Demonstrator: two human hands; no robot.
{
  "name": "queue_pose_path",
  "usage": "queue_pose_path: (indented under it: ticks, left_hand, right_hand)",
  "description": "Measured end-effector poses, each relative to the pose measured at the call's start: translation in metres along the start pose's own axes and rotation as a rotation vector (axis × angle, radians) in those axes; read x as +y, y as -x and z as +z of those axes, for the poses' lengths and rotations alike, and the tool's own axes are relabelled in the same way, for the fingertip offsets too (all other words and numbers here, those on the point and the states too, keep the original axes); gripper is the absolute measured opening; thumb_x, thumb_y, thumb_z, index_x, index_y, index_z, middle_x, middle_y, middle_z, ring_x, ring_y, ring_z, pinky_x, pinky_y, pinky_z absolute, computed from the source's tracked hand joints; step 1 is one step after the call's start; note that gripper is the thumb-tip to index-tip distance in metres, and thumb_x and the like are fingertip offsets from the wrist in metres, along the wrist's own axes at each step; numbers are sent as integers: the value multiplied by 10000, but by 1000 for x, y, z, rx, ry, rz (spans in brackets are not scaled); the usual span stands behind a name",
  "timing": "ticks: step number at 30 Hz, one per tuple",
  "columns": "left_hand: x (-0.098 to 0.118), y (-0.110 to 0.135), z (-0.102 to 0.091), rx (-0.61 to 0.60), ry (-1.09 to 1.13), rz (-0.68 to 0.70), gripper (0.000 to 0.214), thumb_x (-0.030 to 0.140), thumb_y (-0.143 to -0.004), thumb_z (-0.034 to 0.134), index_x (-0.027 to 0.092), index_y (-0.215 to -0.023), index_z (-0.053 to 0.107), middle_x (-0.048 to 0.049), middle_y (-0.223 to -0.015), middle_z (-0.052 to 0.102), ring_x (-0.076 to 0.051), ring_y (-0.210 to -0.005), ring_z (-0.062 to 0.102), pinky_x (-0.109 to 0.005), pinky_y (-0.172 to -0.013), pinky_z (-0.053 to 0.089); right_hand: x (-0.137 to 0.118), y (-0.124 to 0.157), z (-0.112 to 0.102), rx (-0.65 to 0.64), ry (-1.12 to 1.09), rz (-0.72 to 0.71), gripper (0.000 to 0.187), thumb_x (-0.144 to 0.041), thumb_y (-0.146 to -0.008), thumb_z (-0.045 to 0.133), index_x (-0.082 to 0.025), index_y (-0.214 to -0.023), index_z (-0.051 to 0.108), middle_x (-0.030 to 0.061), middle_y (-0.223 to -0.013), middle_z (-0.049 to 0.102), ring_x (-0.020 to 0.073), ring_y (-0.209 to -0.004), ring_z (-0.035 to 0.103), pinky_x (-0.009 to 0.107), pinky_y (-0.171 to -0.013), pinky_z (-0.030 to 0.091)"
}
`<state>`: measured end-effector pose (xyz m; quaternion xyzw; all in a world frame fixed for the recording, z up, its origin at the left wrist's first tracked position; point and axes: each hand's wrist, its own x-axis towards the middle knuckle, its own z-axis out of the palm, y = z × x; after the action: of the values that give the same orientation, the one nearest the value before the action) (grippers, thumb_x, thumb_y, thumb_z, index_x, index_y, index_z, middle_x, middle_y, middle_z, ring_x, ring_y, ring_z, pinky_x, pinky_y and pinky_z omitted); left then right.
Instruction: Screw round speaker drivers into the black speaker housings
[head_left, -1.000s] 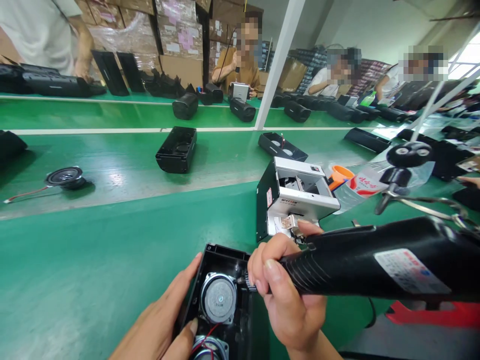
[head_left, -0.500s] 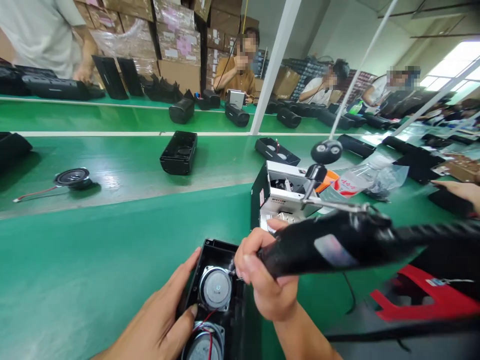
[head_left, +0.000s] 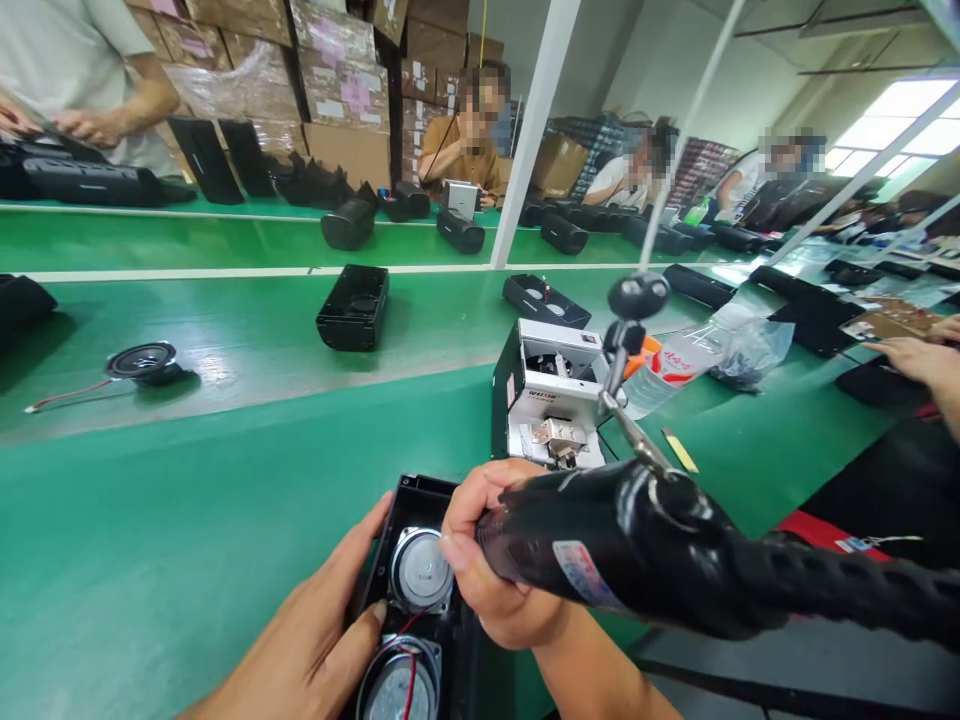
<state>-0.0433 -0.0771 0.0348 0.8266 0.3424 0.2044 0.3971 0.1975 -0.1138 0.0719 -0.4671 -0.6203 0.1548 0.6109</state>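
Note:
A black open speaker housing (head_left: 420,510) lies at the near edge of the green bench, with two round silver-backed speaker drivers (head_left: 420,570) inside and red wires between them. My left hand (head_left: 315,640) rests flat against the housing's left side and steadies it. My right hand (head_left: 487,570) grips the front of a black electric screwdriver (head_left: 600,555), whose tip points down into the housing next to the upper driver; the tip itself is hidden by my fingers. The tool's body and cable run off to the right.
A white and black screw feeder box (head_left: 551,395) stands just behind my right hand. On the conveyor lie a loose speaker driver (head_left: 142,362) and black housings (head_left: 354,305). A plastic bag (head_left: 720,350) lies right. Other people work across the line; another person's hand (head_left: 915,360) is at right.
The screwdriver has swung from nearly level to pointing down towards me, its rear end now low right. My right hand shifted slightly left over the upper driver. The left hand stayed on the housing.

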Motion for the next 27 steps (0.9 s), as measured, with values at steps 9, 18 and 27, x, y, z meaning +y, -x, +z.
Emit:
queue_pose_path:
  ticks: [9,18,27]
  left_hand:
    - [2,1,6,8,45,-38,663,420,-1181,420,424,-1806,198,23,-1837,353,-353,-1664,401,-587,-1338,402]
    - [-6,2,7,8,31,-40,689,439,-1164,447,443,-1805,192,35,-1839,341,-365,-1656,414,-574,-1333,420]
    - [3,1,5,13,65,-62,640,461,-1183,412,442,-1797,233,42,-1836,349,-348,-1661,396,-553,-1349,380]
  right_hand:
    - [13,5,9,30,-159,-43,364,-204,-1006,649,-318,-1318,499,-87,-814,556,146,-625,572,397,-758,578]
    - [14,6,8,48,-234,0,286,-201,-971,716,-287,-1208,581,-70,-805,590,142,-654,577,387,-765,568]
    - [17,11,13,139,-358,137,155,-294,-1007,734,-266,-1122,634,-29,-774,588,143,-608,511,299,-511,479]
